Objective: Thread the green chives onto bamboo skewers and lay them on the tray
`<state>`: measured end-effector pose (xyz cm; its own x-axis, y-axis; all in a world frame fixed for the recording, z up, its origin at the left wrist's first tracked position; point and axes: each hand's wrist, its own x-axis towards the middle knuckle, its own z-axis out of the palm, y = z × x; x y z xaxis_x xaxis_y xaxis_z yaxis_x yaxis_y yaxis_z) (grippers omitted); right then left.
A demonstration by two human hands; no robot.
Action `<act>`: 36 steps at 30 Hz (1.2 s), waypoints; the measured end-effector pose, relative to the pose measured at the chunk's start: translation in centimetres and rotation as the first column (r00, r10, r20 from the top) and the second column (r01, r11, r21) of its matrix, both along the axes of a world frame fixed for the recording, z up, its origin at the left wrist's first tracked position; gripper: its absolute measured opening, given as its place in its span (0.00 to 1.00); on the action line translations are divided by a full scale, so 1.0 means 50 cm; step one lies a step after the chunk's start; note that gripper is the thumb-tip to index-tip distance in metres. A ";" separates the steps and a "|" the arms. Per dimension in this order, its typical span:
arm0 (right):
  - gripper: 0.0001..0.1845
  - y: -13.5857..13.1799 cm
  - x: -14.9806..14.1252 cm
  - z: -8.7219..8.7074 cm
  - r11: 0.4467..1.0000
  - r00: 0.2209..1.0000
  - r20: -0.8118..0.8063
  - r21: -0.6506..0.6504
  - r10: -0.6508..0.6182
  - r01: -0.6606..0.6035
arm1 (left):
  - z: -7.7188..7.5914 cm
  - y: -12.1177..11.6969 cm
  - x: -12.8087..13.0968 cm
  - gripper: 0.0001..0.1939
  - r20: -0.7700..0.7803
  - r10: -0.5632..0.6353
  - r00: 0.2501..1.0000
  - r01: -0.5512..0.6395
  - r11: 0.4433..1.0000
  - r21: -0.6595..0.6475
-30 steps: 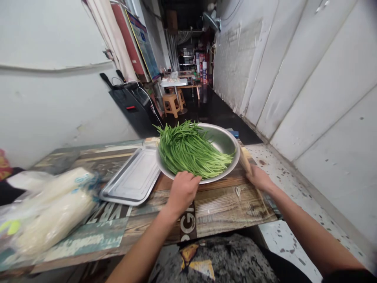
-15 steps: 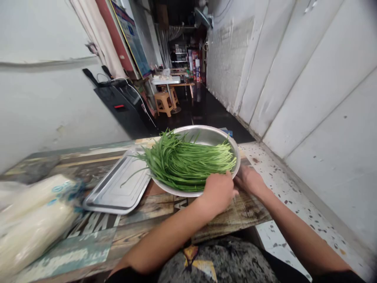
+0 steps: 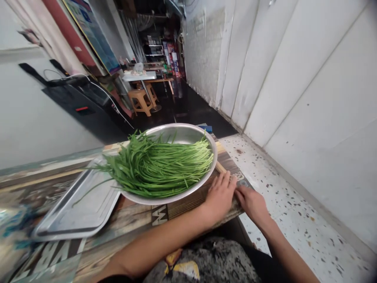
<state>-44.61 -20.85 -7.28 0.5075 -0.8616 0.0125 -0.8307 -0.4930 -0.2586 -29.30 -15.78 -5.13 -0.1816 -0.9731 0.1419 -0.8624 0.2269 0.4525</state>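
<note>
A heap of garlic chives (image 3: 159, 165) lay in a stainless steel basin (image 3: 186, 135) on the wood-patterned counter (image 3: 132, 214), pale stem ends toward the basin's right side and leafy tips spilling over its left rim. One long blade trailed above the metal tray (image 3: 85, 216) just left of the basin.

To the basin's right and nearer the wearer, the left hand (image 3: 220, 196) lay palm down, its grip nearly flat with the fingers reaching forward over a pale wooden strip (image 3: 220, 167). Just beside it, farther from the basin, the right hand (image 3: 252, 202) had its grip partly curled; whether either grip had hold of anything could not be told.

The chives looked light, limp and easily bruised, probably slippery if damp; they seemed best gathered in a loose bundle near the firmer stem ends. The basin looked stiff and smooth, suited to lifting by opposite sides of the rim. The strip seemed rigid and light.

The strip's near end was hidden beneath the fingers, so its full shape was unclear. A blue object (image 3: 207, 128) behind the basin showed only in part, and a plastic bag (image 3: 11, 232) far left of it was blurred and cut off.
</note>
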 end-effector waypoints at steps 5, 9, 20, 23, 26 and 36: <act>0.20 -0.003 -0.015 -0.002 0.997 0.997 -0.081 -0.072 0.015 -0.021 | -0.077 -0.044 0.016 0.26 0.163 0.004 0.987 0.004 0.999 -0.052; 0.16 -0.007 -0.014 -0.017 0.993 0.997 -0.065 -0.110 0.041 -0.048 | -0.076 -0.056 0.024 0.24 0.210 0.006 0.978 0.020 0.993 -0.120; 0.25 -0.001 -0.049 -0.036 0.969 0.993 0.062 -0.235 0.098 -0.081 | -0.093 -0.074 0.025 0.23 0.306 0.037 0.951 0.018 0.984 -0.175; 0.25 0.006 -0.051 -0.031 0.958 0.991 0.059 -0.270 0.116 -0.096 | -0.096 -0.074 0.025 0.22 0.285 0.032 0.958 0.018 0.985 -0.171; 0.26 0.022 -0.060 -0.028 0.949 0.991 0.038 -0.295 0.132 -0.115 | -0.102 -0.075 0.027 0.22 0.242 0.035 0.970 0.011 0.983 -0.186; 0.18 -0.117 -0.008 0.008 0.929 0.939 0.202 -0.303 0.279 -0.211 | -0.095 -0.074 0.043 0.26 -0.124 0.173 0.977 -0.191 0.969 -0.159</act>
<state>-45.00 -26.71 -6.89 0.6547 -0.6559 0.3757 -0.6053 -0.7526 -0.2592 -27.15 -19.50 -9.87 0.0217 -0.9484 0.3163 -0.8443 0.1520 0.5139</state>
